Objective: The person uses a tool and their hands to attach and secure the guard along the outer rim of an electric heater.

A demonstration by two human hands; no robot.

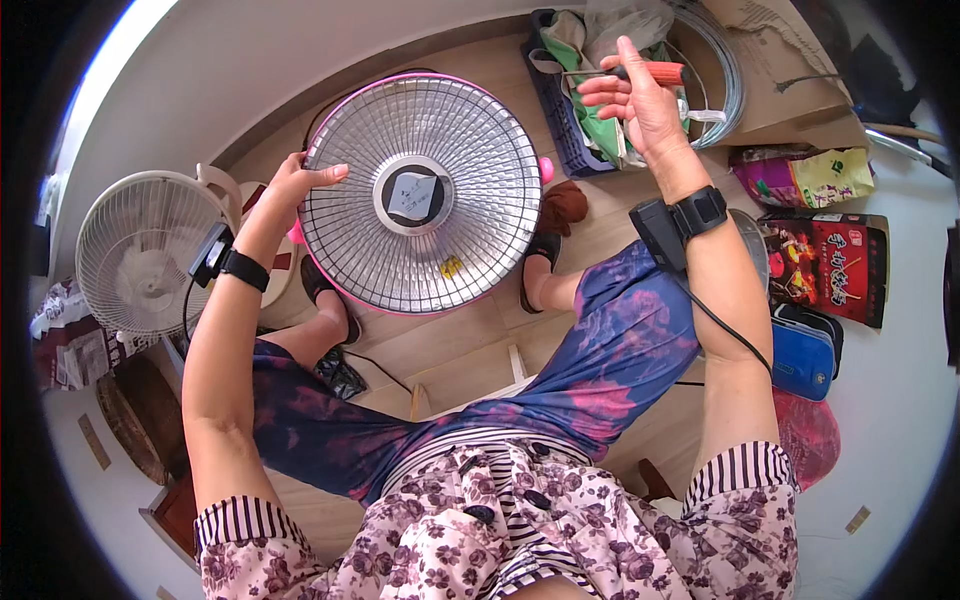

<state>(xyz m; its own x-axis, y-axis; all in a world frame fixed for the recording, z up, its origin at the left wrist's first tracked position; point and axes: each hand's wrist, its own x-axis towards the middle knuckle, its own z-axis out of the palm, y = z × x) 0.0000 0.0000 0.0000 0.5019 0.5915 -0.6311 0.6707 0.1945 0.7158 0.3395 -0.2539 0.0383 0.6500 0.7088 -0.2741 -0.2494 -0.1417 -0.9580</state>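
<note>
A round electric dish heater (480, 215) stands in front of me between my feet, with a silvery reflector, a dark wire grille and a pink rim. My left hand (300, 182) grips its left edge, the thumb lying over the grille and the fingers mostly hidden behind the rim. Off to the far right, apart from the heater, my right hand (642, 112) holds a screwdriver (662, 73) with a red handle. The thumb crosses the handle, the other fingers are loosely stretched out, and the thin shaft points left.
A white fan (150, 255) stands at the left. Behind my right hand is a dark blue crate (562, 125) with bags and cloth, beside coiled cable (728, 80) and a cardboard box (790, 85). Packets, including a red bag (840, 265), lie along the right wall.
</note>
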